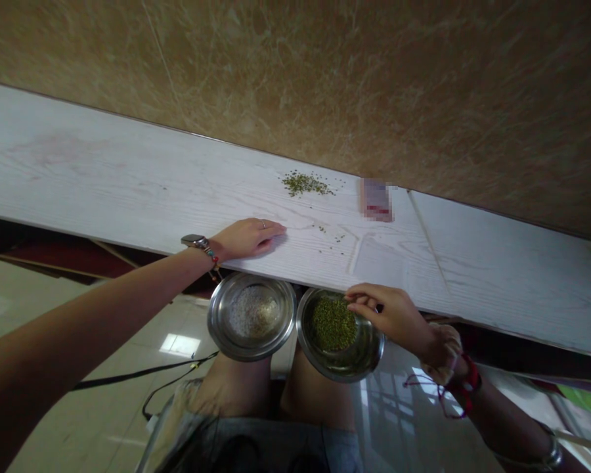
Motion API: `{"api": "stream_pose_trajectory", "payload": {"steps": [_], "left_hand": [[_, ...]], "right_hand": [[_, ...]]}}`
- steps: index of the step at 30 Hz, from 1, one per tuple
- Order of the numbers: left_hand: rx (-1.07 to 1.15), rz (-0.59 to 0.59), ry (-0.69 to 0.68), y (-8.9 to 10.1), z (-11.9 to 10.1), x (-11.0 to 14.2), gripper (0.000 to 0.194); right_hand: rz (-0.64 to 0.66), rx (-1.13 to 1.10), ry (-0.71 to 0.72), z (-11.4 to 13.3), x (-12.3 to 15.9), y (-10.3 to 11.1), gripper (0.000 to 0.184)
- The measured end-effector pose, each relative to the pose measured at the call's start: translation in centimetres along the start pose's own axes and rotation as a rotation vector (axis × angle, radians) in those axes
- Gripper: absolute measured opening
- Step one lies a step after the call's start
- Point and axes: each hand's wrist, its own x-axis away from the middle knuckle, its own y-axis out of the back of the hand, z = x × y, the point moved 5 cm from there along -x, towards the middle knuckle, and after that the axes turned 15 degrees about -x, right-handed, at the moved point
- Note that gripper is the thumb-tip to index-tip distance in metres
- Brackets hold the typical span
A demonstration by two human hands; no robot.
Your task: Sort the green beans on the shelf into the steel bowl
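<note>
My left hand (pixel 251 236) lies palm down on the white wooden tabletop (pixel 128 190), fingers stretched out and holding nothing visible. Below it, a steel bowl (pixel 215 328) with small white grains (pixel 249 312) rests on my lap. Beside that, also on my lap, is a second steel bowl (pixel 372 351) with green mung beans (pixel 333 322). Over the rim of this bowl hangs my right hand (pixel 387 309), its thumb and fingertips drawn together; whatever may be between them is too small to make out. A loose heap of mung beans (pixel 305 183) sits on the tabletop beyond my left hand.
A few scattered beans (pixel 335 240) lie between the heap and the table's near edge. A transparent flat sheet or tray (pixel 379 259) is near my right hand. Behind it is a blurred-out rectangular object (pixel 375 199). A brown marbled wall (pixel 295 79) borders the table's far side.
</note>
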Motion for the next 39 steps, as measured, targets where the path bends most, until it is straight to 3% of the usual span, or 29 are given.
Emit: {"api": "stream_pose_trajectory", "payload": {"steps": [3,7,13,17,22,27,33,39], "left_hand": [[0.003,-0.011,0.004,0.1,0.0,0.0,0.034],[0.009,-0.002,0.004,0.0,0.0,0.1,0.034],[0.022,0.012,-0.015,-0.1,0.1,-0.1,0.034],[0.016,0.014,-0.009,0.0,0.1,-0.1,0.034],[0.005,0.004,-0.011,0.2,-0.1,-0.1,0.033],[0.0,-0.004,-0.008,0.2,0.0,0.0,0.033],[-0.007,-0.028,-0.018,0.4,-0.1,0.0,0.032],[-0.011,-0.038,-0.029,0.4,-0.1,0.0,0.032]], "right_hand": [[-0.083,0.121,0.046,0.1,-0.2,1.7,0.019],[-0.199,0.444,0.179,-1.5,-0.3,3.6,0.026],[-0.048,0.78,0.193,-5.4,0.3,3.4,0.037],[0.045,0.822,0.223,-5.4,0.9,3.4,0.034],[0.064,0.813,0.258,-4.7,1.8,3.8,0.032],[-0.057,0.805,0.271,-2.8,2.4,6.0,0.038],[-0.321,0.84,0.31,0.0,1.2,8.8,0.033],[-0.245,0.804,0.348,-0.2,-1.1,7.4,0.034]]}}
